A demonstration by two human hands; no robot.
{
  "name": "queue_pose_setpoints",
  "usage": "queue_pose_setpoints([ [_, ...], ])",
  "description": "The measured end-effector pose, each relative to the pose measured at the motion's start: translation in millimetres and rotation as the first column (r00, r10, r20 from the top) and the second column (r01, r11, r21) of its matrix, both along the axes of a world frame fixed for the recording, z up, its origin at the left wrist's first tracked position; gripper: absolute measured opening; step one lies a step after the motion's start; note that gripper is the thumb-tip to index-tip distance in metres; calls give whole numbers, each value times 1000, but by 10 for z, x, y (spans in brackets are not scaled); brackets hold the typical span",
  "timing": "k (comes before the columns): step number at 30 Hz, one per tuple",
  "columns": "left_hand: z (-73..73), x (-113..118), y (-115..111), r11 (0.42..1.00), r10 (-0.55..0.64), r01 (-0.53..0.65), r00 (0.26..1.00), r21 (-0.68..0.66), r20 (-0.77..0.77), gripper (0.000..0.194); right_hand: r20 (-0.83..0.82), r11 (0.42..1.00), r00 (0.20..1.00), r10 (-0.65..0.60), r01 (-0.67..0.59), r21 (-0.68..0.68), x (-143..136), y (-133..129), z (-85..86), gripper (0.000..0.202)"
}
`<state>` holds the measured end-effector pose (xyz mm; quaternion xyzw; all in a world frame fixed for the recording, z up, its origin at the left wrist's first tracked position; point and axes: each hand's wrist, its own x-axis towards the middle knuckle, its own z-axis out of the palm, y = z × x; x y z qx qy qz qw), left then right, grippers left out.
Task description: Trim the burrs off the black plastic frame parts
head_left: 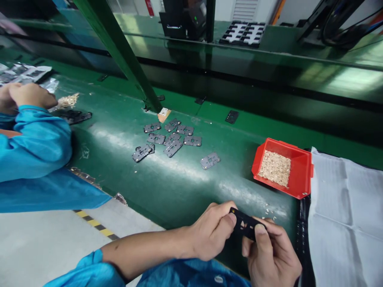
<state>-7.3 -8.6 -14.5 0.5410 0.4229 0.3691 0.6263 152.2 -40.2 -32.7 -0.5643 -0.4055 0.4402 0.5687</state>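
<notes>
A small black plate with cut-outs (245,224) is held between both hands above the near edge of the green bench (185,191). My left hand (214,230) pinches its left end with thumb and fingers. At the right end, my right hand (271,247) grips it, thumb on top. Several similar dark grey plates (172,147) lie loosely grouped on the bench, some overlapping. One single grey plate (210,160) rests apart, nearer to my hands. A red bin (301,171) with small pale pieces (274,168) inside stands beyond my right hand.
White sheet material (347,215) covers a black tray at the right. A green post (119,52) rises from the bench. At the left, a co-worker's blue sleeve (38,143) and hands are near pale pieces (68,101) and black parts. Black plates (231,116) lie on the farther green strip.
</notes>
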Motion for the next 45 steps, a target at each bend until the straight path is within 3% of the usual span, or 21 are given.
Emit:
queue_pose_setpoints([
  [10, -106, 59, -63, 991, 84, -78, 995, -106, 55, 49, 39, 999, 999, -15, 14, 42, -31, -55, -34, 9],
  [13, -99, 89, -31, 964, 148, -118, 983, -240, 111, 50, 153, 989, 988, -35, 12, 149, -89, -82, 2, 6],
  [15, -80, 103, -5, 919, 205, -129, 963, -373, 172, 48, 265, 976, 964, -32, -26, 215, -102, -96, 33, 15],
  [18, -28, 96, 8, 865, 263, -149, 948, -479, 180, 42, 319, 979, 947, 47, -107, 172, -44, -83, 66, 19],
  [21, 32, 50, -13, 883, 214, -117, 962, -454, 169, 39, 162, 977, 964, 213, -215, -5, 75, -30, 79, 9],
  [24, 67, 2, -34, 926, 109, -53, 985, -374, 130, 38, 13, 958, 966, 259, -255, -131, 156, 15, 78, 15],
  [28, 61, -13, -35, 954, 91, -83, 996, -290, 14, 39, -8, 956, 966, 259, -257, -144, 128, 20, 70, 21],
  [34, 30, -3, -63, 959, 133, -141, 990, -245, -47, 39, -26, 963, 987, 160, -162, -215, 12, -5, 126, 30],
  [40, -15, -12, -111, 953, 114, -100, 993, -287, 31, 37, -51, 928, 975, 216, -221, -300, 36, -21, 210, 31],
  [45, -42, 16, -103, 962, 104, -105, 994, -250, -15, 41, -74, 915, 940, 333, -342, -215, 91, -39, 142, 33],
])
